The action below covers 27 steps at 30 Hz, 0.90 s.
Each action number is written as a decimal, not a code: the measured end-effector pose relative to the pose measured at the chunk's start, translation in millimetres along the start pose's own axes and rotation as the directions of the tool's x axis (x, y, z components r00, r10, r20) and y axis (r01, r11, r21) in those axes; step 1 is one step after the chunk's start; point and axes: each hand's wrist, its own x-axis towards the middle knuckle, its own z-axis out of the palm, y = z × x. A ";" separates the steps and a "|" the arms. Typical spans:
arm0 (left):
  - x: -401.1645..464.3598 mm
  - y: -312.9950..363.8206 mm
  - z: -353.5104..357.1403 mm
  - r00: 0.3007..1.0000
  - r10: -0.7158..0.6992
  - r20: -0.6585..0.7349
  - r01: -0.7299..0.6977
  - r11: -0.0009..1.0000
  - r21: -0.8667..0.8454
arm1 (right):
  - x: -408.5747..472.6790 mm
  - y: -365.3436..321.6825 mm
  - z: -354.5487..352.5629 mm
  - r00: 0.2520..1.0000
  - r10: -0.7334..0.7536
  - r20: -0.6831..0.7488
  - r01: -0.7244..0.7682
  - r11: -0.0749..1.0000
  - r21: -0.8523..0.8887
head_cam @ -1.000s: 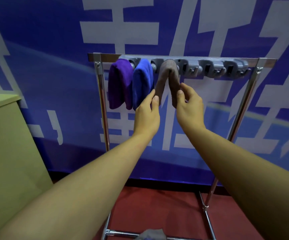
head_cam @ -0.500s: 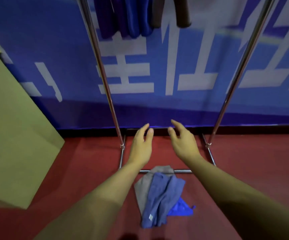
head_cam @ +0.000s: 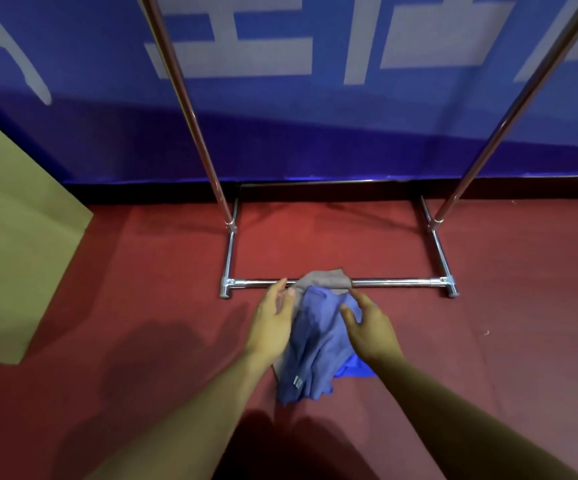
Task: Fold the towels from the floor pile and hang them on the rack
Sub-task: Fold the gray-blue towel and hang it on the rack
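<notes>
Two hands reach down over a small pile of towels on the red floor

From the head camera, the left hand [head_cam: 273, 323] and the right hand [head_cam: 370, 327] hang just over the towel pile, one on each side, with fingers [head_cam: 348, 315] spread loose and holding nothing. The light blue towel [head_cam: 315, 355] lies on top, crumpled, with a small tag near its low edge. A grey towel [head_cam: 325, 278] peeks out at the far end and lies across the rack's front bottom bar. A bright blue towel [head_cam: 356, 368] sticks out under the right side. The rack [head_cam: 398, 281] stands on the floor [head_cam: 142, 271] with two shiny poles going up in front of a blue wall banner [head_cam: 315, 116]. A green box [head_cam: 13, 237] stands at the left
</notes>
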 end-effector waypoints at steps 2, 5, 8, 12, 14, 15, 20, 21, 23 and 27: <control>11.2 -21.6 9.1 1.000 -0.027 -0.004 0.027 0.999 0.019 | 8.6 19.0 14.2 0.999 0.052 0.010 -0.051 0.999 -0.017; 25.8 -55.7 26.2 0.996 -0.087 -0.003 0.087 0.996 0.024 | 21.0 47.5 35.7 0.991 0.126 0.034 -0.124 0.991 -0.055; 37.8 -91.9 44.6 0.984 -0.180 0.004 0.179 0.984 0.022 | 34.5 73.6 55.8 0.982 0.184 0.051 -0.181 0.981 -0.063; 50.2 -128.6 65.3 0.968 -0.252 0.016 0.250 0.966 0.070 | 53.9 102.1 78.1 0.960 0.278 0.046 -0.278 0.961 -0.004; 56.9 -139.3 72.8 0.965 -0.263 0.018 0.260 0.960 0.105 | 63.8 109.6 86.8 0.937 0.349 0.028 -0.350 0.933 0.081; 59.9 -142.4 76.5 0.964 -0.266 0.015 0.263 0.957 0.124 | 68.2 113.3 90.6 0.924 0.382 0.023 -0.381 0.915 0.134; 70.6 -157.0 96.1 0.942 -0.336 0.000 0.333 0.935 0.124 | 78.9 136.6 104.7 0.871 0.490 0.016 -0.472 0.828 0.302; 71.9 -163.7 100.2 0.936 -0.352 -0.019 0.351 0.927 0.130 | 78.0 141.7 107.0 0.866 0.499 0.011 -0.476 0.820 0.318; 73.2 -172.0 106.3 0.934 -0.349 -0.069 0.356 0.921 0.159 | 76.1 148.7 109.8 0.858 0.513 -0.029 -0.476 0.813 0.335; 71.0 -172.9 109.5 0.934 -0.344 -0.097 0.353 0.928 0.115 | 80.3 148.0 110.7 0.844 0.535 -0.048 -0.475 0.786 0.396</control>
